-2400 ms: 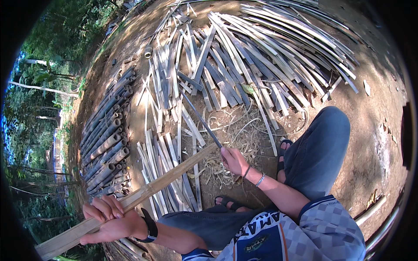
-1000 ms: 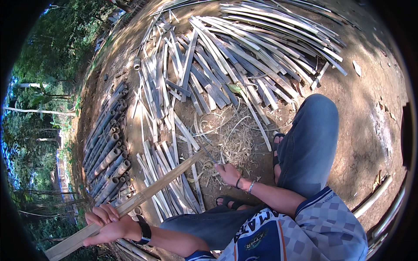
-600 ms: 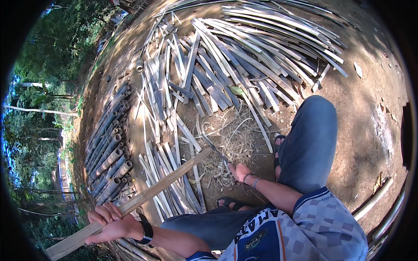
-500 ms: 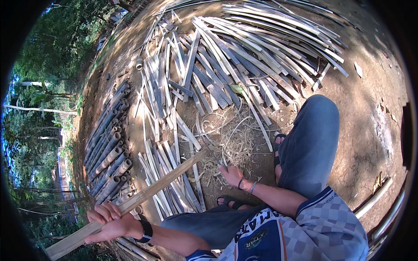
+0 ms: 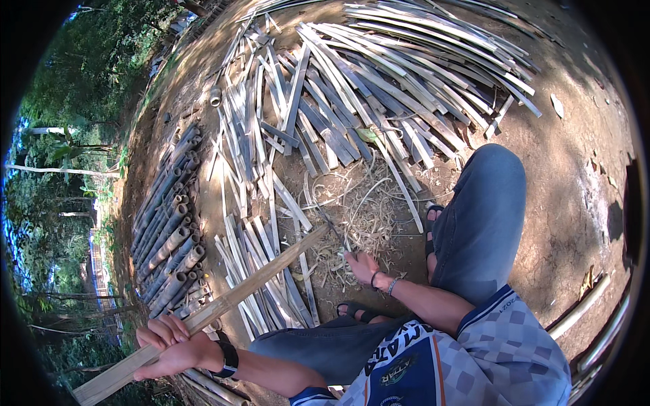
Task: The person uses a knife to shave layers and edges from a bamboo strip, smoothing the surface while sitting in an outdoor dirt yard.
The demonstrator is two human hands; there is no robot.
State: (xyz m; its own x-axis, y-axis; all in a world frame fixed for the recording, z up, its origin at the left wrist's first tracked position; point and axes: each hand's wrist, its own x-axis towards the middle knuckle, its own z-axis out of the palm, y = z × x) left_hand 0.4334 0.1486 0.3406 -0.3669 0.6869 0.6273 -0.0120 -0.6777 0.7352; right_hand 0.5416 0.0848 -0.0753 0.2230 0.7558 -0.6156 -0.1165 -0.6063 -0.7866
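Note:
My left hand (image 5: 172,345), at the lower left, is wrapped round a long flat bamboo slat (image 5: 261,277). The slat slopes up to the right from the lower left, past my bent leg. Near the middle, my right hand (image 5: 363,266) grips the handle of a knife (image 5: 334,229) with a thin dark blade. Its blade lies at the slat's upper end; whether the edge touches the wood is hard to make out. Under the blade, curled bamboo shavings (image 5: 369,216) cover the ground.
A wide heap of split bamboo strips (image 5: 338,135) spreads beyond the shavings. More strips (image 5: 277,287) lie beneath the slat. Whole bamboo poles (image 5: 179,240) are stacked at the left. Poles (image 5: 582,308) lie at the lower right. My knee (image 5: 484,196) rises right of the knife.
My right hand and the knife have shifted slightly up and to the right. The slat's far end has moved a little the same way. My left hand keeps its grip.

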